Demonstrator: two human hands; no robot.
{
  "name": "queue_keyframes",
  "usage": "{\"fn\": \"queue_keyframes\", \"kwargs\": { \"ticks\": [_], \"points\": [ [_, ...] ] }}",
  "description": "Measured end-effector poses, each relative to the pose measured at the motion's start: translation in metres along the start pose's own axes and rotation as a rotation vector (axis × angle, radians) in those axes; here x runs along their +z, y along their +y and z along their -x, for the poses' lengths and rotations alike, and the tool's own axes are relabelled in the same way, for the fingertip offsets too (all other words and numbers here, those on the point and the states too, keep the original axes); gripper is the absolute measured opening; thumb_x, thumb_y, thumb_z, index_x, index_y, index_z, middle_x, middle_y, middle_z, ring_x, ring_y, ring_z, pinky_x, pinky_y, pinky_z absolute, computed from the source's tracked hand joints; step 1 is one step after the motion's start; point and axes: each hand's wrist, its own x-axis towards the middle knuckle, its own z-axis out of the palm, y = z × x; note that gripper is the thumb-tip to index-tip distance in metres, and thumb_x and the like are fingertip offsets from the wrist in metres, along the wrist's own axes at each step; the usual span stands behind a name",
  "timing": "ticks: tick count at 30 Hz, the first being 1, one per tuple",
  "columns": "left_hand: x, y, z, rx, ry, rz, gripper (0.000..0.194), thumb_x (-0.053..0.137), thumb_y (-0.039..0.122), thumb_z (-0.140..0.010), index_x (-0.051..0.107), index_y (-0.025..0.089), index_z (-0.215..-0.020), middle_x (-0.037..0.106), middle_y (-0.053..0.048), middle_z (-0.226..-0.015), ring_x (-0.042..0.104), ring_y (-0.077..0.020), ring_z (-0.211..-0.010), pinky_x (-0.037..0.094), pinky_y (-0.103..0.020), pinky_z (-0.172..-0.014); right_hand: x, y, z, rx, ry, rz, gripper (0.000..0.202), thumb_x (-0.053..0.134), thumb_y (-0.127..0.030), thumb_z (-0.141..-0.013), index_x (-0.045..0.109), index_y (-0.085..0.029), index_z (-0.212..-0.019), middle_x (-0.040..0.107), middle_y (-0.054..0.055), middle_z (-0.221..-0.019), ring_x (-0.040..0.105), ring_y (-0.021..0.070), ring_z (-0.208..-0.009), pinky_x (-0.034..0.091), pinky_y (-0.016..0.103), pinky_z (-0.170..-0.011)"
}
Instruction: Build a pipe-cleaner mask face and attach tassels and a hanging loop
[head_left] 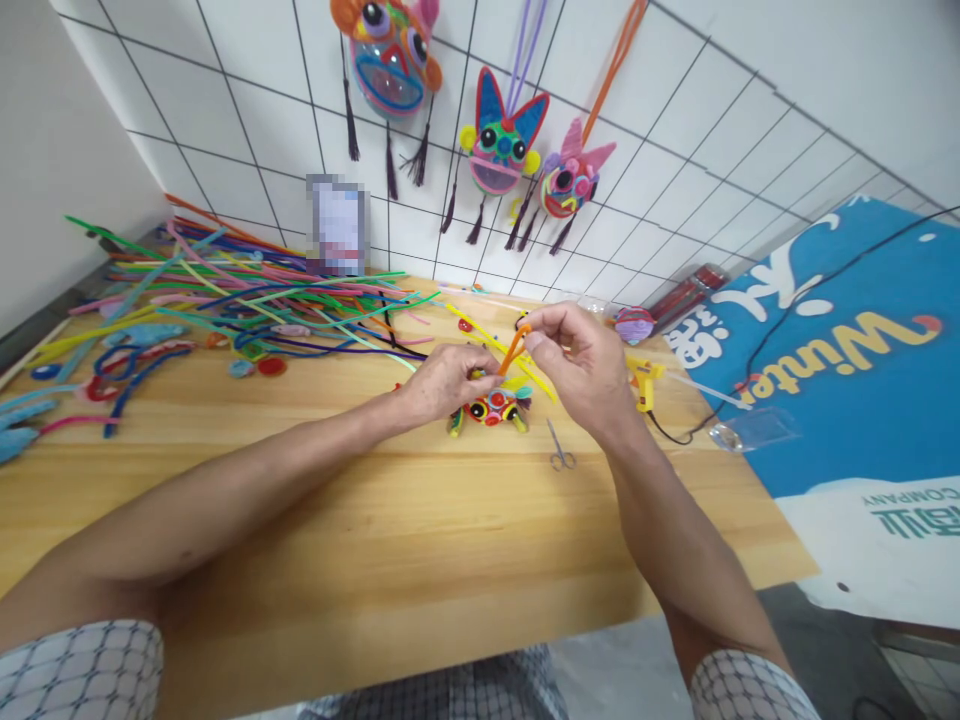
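An orange pipe cleaner (513,352), bent into a narrow loop, runs between my two hands above the table. My right hand (583,362) pinches its upper end between thumb and fingers. The lower end is in the closed fingers of my left hand (450,382), just over a small colourful face ornament (495,406). That ornament has big black-and-white eyes and a red nose, and its top is partly hidden by my left fingers. Small scissors (562,452) lie on the table in front of it. Yellow pipe cleaners (538,377) lie behind, between the hands.
A heap of coloured pipe cleaners (300,300) covers the wooden table's (360,560) back left. A yellow glue gun (646,386) with a black cord lies right of my right hand. Finished face ornaments (501,155) hang on the white grid wall. A blue signboard (862,340) stands at right.
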Motion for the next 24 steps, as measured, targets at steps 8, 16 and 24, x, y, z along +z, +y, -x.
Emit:
{"fn": "queue_keyframes", "kwargs": {
  "ticks": [8, 16, 24],
  "points": [
    [0.0, -0.002, 0.0, 0.006, 0.001, 0.004, 0.016, 0.068, 0.027, -0.09, 0.074, 0.017, -0.079, 0.069, 0.0, -0.069, 0.058, -0.0125, -0.06, 0.041, -0.023, -0.058, -0.023, 0.01, -0.01, -0.094, -0.177, 0.043, 0.015, 0.065, -0.031, -0.097, 0.075, -0.024, -0.105, 0.073, 0.004, -0.097, 0.066, 0.0205, -0.088, 0.054, 0.035, -0.078],
    [0.001, -0.003, 0.001, 0.008, 0.001, -0.014, 0.018, 0.067, 0.029, -0.091, 0.074, 0.018, -0.079, 0.068, 0.0, -0.067, 0.055, -0.0123, -0.058, 0.036, -0.024, -0.053, -0.027, 0.015, -0.021, -0.071, -0.344, -0.102, 0.028, 0.069, -0.051, -0.097, 0.077, -0.025, -0.106, 0.075, 0.004, -0.102, 0.069, 0.0198, -0.09, 0.055, 0.034, -0.08],
    [0.001, -0.002, 0.001, 0.018, 0.001, -0.005, 0.019, 0.068, 0.027, -0.091, 0.072, 0.017, -0.075, 0.069, 0.0, -0.068, 0.057, -0.0118, -0.058, 0.037, -0.023, -0.055, -0.02, 0.02, -0.018, -0.015, -0.373, -0.186, 0.034, 0.068, -0.057, -0.096, 0.068, -0.023, -0.092, 0.069, 0.002, -0.09, 0.064, 0.0184, -0.085, 0.054, 0.034, -0.078]
  ]
}}
